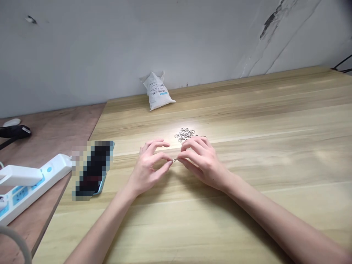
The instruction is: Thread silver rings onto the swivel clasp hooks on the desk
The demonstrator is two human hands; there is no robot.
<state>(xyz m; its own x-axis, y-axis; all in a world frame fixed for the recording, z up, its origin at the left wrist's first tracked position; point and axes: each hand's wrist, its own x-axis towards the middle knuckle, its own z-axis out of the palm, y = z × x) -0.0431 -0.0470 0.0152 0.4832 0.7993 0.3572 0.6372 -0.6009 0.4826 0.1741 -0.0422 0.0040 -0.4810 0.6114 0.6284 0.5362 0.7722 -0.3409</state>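
Observation:
Over the table, my left hand (148,167) pinches one side of a small metal ring piece (174,160) between thumb and index finger. From the other side, the thumb and index fingertips of my right hand (205,161) are closed on the same piece. The remaining fingers of both hands are curved and lifted. Most of the piece is covered by fingertips, so its exact shape is hard to make out. Just beyond my right hand lies a loose pile of similar small metal ring pieces (184,134), partly hidden behind the knuckles.
A white printed plastic packet (158,91) stands near the wall on the wooden table (261,139). To the left lie a phone (95,168), blurred by pixels, and a white power strip (35,187) with plugs. A dark cable item (18,131) rests on the adjoining brown surface (68,119).

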